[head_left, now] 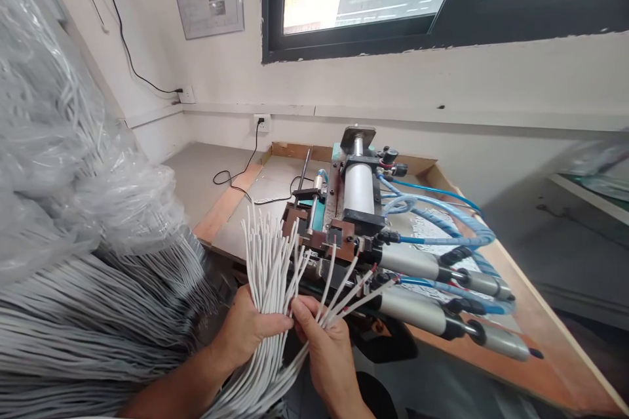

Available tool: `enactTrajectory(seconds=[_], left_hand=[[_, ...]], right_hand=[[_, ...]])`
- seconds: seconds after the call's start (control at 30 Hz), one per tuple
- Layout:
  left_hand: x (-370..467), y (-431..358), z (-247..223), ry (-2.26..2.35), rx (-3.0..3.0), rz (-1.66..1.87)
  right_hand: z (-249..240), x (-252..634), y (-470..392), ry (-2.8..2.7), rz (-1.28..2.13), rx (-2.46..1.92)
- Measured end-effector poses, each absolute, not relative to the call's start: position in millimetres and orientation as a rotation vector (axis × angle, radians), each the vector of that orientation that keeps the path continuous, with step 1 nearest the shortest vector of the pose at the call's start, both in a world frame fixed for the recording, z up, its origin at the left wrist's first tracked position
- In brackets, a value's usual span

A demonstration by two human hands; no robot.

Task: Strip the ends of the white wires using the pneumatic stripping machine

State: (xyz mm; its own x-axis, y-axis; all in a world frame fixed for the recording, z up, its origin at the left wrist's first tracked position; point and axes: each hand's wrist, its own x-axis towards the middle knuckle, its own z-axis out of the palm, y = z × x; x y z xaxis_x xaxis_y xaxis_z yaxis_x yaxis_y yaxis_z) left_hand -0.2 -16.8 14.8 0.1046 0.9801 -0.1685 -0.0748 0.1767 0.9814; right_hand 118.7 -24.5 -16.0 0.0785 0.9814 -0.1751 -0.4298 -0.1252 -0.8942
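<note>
A thick bundle of white cables stands upright in my left hand, its fingers wrapped round the lower part and the thumb across the front. My right hand is closed beside it, with several separate white cables fanning out to the right between its fingers. Some of those cables have reddish inner wires showing at their tips. Right thumb and fingertips pinch close to the bundle's right edge. Just beyond the cable ends stands a pneumatic machine with metal cylinders and a brown clamp block.
At the left hangs a large mass of grey cables under clear plastic wrap. Blue air hoses loop to the machine's right. A wood-edged table carries the machine; a black power cord runs to a wall socket.
</note>
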Motion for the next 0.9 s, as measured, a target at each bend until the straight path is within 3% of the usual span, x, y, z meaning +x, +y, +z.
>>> enactTrajectory(seconds=[0.33, 0.9], left_hand=[[-5, -8, 15, 1.214, 0.785, 1.148], [-4, -5, 13, 1.076, 0.937, 1.154]], right_hand=[[-14, 117, -16, -0.276, 1.444, -1.063], [-20, 116, -15, -0.549, 1.67, -1.045]])
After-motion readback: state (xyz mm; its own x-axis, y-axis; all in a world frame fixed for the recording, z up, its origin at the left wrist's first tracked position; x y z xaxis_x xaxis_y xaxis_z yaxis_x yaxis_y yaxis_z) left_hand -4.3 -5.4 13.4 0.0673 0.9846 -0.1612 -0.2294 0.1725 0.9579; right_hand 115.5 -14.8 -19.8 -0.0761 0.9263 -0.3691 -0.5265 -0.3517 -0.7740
